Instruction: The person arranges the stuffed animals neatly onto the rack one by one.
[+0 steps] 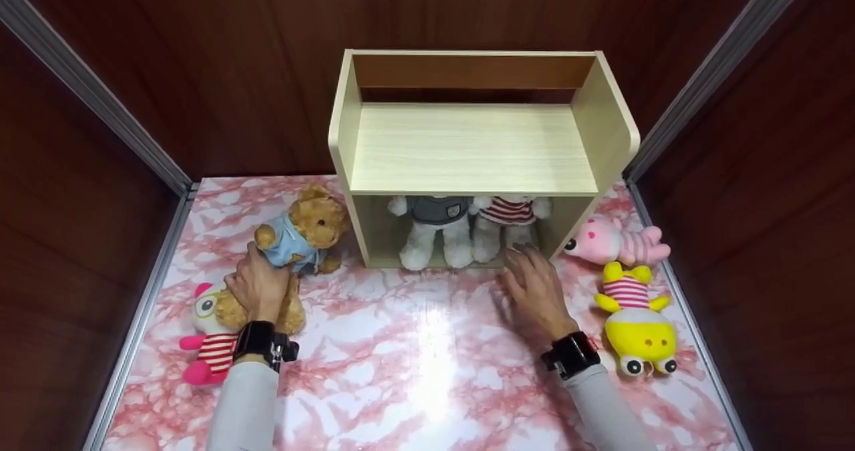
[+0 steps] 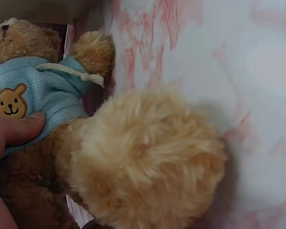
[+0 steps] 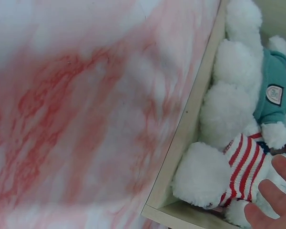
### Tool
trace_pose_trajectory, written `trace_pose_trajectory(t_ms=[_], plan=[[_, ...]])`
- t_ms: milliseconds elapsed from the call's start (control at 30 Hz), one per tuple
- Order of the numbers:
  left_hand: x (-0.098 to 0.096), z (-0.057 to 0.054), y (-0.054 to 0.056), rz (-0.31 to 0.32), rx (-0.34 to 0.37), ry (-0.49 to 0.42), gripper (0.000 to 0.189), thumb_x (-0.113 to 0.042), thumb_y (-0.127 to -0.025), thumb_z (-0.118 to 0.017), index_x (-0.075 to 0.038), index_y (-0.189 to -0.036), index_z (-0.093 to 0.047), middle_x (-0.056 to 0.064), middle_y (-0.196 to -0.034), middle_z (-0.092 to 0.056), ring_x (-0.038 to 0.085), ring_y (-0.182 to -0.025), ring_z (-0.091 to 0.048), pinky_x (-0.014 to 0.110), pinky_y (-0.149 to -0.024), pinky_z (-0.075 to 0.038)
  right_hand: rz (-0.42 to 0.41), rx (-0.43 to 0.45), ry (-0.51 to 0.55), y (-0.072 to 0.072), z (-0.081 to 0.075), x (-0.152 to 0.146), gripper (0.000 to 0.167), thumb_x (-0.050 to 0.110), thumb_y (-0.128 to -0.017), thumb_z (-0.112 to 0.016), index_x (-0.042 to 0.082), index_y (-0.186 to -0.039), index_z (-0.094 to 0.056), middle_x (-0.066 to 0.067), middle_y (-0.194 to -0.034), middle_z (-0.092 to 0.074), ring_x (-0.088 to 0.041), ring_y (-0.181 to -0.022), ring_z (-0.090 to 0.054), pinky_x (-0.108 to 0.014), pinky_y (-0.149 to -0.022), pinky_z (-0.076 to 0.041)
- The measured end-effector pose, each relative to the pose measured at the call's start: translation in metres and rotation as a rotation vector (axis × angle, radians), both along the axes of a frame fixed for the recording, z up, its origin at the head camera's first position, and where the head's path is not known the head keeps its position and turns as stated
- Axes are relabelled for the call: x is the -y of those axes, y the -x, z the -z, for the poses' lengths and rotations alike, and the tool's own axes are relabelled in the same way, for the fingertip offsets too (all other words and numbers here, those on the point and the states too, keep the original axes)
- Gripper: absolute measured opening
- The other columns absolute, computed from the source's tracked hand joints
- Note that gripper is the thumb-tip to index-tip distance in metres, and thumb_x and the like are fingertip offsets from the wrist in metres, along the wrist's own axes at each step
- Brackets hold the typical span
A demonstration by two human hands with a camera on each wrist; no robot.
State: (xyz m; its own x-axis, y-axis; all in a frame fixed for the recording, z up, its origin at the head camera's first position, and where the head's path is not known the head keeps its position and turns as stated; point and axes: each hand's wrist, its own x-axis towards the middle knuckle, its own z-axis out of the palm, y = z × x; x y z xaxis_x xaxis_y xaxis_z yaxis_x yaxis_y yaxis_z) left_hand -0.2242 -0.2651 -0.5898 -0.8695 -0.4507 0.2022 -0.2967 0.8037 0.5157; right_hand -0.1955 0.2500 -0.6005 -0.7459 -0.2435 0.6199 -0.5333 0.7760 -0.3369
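A brown teddy bear in a light blue hooded shirt [image 1: 290, 240] lies tilted to the left of a small wooden shelf [image 1: 467, 147]. My left hand [image 1: 260, 285] grips it around the lower body, the thumb on the shirt's hem beside a bear-face patch [image 2: 12, 102]; the other fingers are hidden. Inside the lower compartment sit two white plush toys side by side, one in a grey-green top [image 1: 437, 212], the other in a red-and-white striped dress [image 1: 507, 212]. My right hand [image 1: 538, 294], fingers spread, is in front of the striped one and holds nothing.
A pink-and-white plush with a striped outfit [image 1: 217, 351] lies partly behind the left hand and bear. Right of the shelf lie a pink plush [image 1: 618, 242] and a yellow frog plush [image 1: 641, 337]. Dark wood panels [image 1: 220, 50] enclose the marbled tabletop [image 1: 374, 384].
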Motion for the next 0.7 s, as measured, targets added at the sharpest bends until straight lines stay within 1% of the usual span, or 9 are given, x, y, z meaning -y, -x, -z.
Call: trace_pose_trajectory(t_ms=[67,167,233,333,433,533,633,667,700], plan=[[-0.003,0.001,-0.004,-0.005,-0.069,-0.004,0.063,-0.023,-0.082,-0.079,0.001,-0.133,-0.052,0.032,-0.112,-0.066,0.049,-0.11,-0.06,0.062,-0.092,-0.037,0.027,0.061,0.048,0.0,-0.002,0.0,0.035,0.013,-0.094,-0.071,0.001,-0.127,-0.069,-0.019,-0.136,-0.063,-0.041,-0.127,-0.056,-0.055,-0.106,-0.044],[-0.007,0.003,-0.012,-0.017,-0.174,-0.014,0.058,-0.021,-0.079,-0.079,0.002,-0.126,-0.055,0.03,-0.11,-0.065,0.048,-0.109,-0.06,0.06,-0.092,-0.038,0.028,0.088,0.053,0.001,-0.004,0.0,0.036,0.014,-0.094,-0.071,0.001,-0.127,-0.069,-0.019,-0.137,-0.063,-0.042,-0.128,-0.056,-0.056,-0.107,-0.044],[-0.009,0.004,-0.017,-0.027,-0.237,-0.032,0.057,-0.021,-0.079,-0.08,0.002,-0.124,-0.055,0.028,-0.11,-0.065,0.046,-0.11,-0.059,0.059,-0.093,-0.038,0.019,0.085,0.048,0.002,-0.005,0.001,0.036,0.014,-0.094,-0.07,0.0,-0.127,-0.069,-0.02,-0.137,-0.062,-0.043,-0.128,-0.056,-0.056,-0.107,-0.044],[-0.012,0.003,-0.022,-0.044,-0.324,-0.086,0.055,-0.022,-0.08,-0.08,0.005,-0.122,-0.058,0.028,-0.113,-0.065,0.045,-0.111,-0.058,0.057,-0.099,-0.038,0.013,0.07,0.044,0.004,-0.004,0.002,0.036,0.013,-0.093,-0.071,0.0,-0.127,-0.069,-0.02,-0.136,-0.063,-0.043,-0.127,-0.057,-0.056,-0.106,-0.044],[-0.016,0.002,-0.025,-0.062,-0.378,-0.141,0.049,-0.022,-0.081,-0.079,0.006,-0.118,-0.062,0.027,-0.115,-0.066,0.046,-0.112,-0.058,0.056,-0.104,-0.038,0.012,0.059,0.055,0.005,-0.005,0.003,0.037,0.011,-0.092,-0.072,0.001,-0.127,-0.069,-0.02,-0.136,-0.063,-0.042,-0.126,-0.057,-0.056,-0.105,-0.045],[-0.022,0.002,-0.027,-0.073,-0.441,-0.16,0.04,-0.017,-0.081,-0.077,0.008,-0.11,-0.065,0.029,-0.11,-0.067,0.05,-0.108,-0.059,0.057,-0.101,-0.041,0.01,0.056,0.065,0.005,-0.006,0.004,0.037,0.01,-0.092,-0.073,0.003,-0.127,-0.07,-0.019,-0.135,-0.064,-0.04,-0.126,-0.058,-0.056,-0.103,-0.046],[-0.028,0.003,-0.028,-0.057,-0.538,-0.141,0.031,-0.011,-0.079,-0.077,0.012,-0.097,-0.066,0.033,-0.098,-0.067,0.055,-0.098,-0.06,0.062,-0.091,-0.045,0.003,0.06,0.064,0.005,-0.007,0.004,0.036,0.012,-0.093,-0.072,0.005,-0.128,-0.069,-0.02,-0.136,-0.063,-0.04,-0.126,-0.058,-0.057,-0.103,-0.047],[-0.03,0.005,-0.029,-0.059,-0.566,-0.134,0.029,-0.009,-0.078,-0.077,0.013,-0.093,-0.066,0.034,-0.095,-0.066,0.057,-0.094,-0.06,0.064,-0.086,-0.046,0.003,0.066,0.064,0.005,-0.008,0.004,0.036,0.013,-0.094,-0.072,0.005,-0.129,-0.069,-0.019,-0.136,-0.063,-0.039,-0.127,-0.058,-0.057,-0.103,-0.046],[-0.032,0.006,-0.03,-0.049,-0.59,-0.134,0.028,-0.009,-0.078,-0.077,0.014,-0.09,-0.066,0.035,-0.092,-0.066,0.058,-0.092,-0.061,0.066,-0.083,-0.047,0.002,0.073,0.063,0.004,-0.008,0.004,0.036,0.014,-0.095,-0.071,0.005,-0.129,-0.069,-0.019,-0.137,-0.063,-0.039,-0.127,-0.058,-0.057,-0.104,-0.046]])
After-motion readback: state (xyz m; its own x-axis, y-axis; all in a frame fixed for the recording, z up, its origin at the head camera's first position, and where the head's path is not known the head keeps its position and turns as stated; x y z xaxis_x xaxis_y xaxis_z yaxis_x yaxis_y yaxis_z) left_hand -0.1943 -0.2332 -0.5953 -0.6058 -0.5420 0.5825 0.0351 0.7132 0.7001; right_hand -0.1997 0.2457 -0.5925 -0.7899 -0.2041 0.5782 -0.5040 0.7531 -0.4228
